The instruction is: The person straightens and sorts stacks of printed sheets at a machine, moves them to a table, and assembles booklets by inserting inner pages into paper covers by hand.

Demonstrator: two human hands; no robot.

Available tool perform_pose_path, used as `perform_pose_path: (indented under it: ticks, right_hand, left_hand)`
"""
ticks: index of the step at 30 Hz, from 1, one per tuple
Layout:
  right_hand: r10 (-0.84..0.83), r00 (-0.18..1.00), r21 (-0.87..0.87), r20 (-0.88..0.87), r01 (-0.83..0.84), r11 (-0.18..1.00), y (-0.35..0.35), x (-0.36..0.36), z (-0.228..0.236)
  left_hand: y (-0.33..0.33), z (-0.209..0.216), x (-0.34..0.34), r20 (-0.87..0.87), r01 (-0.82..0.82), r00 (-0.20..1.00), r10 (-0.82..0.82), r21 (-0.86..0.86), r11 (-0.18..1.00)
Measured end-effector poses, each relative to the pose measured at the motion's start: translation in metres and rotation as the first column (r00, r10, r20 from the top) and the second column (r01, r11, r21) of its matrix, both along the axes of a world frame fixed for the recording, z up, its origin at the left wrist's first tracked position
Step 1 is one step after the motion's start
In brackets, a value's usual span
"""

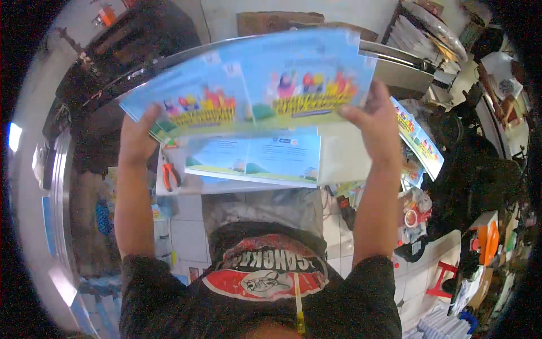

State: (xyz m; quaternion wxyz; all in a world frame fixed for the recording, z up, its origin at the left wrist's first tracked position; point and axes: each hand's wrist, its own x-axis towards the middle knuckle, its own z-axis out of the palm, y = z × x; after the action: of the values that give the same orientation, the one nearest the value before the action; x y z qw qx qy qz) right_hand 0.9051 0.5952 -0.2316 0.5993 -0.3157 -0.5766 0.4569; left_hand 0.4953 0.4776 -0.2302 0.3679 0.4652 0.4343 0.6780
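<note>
Both my hands hold a wide printed sheet (254, 85), light blue with cartoon figures and yellow lettering, raised over the worktable and slightly blurred. It looks like more than one layer, but I cannot tell how many. My left hand (140, 135) grips the lower left corner with the thumb on top. My right hand (375, 124) pinches the right edge, thumb on the printed face. Below lies another printed sheet (254, 152), blue and green, on the pale tabletop (344, 150). Pliers with red-orange handles (169, 171) rest near its left end, below my left hand.
Further printed sheets (419, 138) lie just right of my right forearm. A metal machine edge (403, 59) runs behind the table. A red stool (442, 281) and an orange object (490, 243) stand at the lower right. Paper stacks (443, 325) sit near the floor.
</note>
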Motion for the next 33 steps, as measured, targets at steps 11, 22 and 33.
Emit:
perform_pose_path:
  ticks: [11,22,33]
  right_hand:
    - [0.108,0.963,-0.161,0.247,-0.069,0.985,-0.047,-0.035,-0.104]
    - [-0.109,0.447,0.345,0.888,-0.488,0.802,-0.109,-0.070,-0.055]
    - [0.069,0.311,0.131,0.948,-0.577,0.806,-0.040,-0.073,-0.057]
  left_hand:
    - [-0.024,-0.090,0.019,-0.101,-0.118,0.989,0.105,-0.128,0.985]
    - [-0.003,-0.058,0.006,-0.264,-0.459,0.863,0.431,-0.053,0.887]
    - [-0.014,-0.046,-0.043,-0.028,-0.203,0.978,0.208,0.119,0.972]
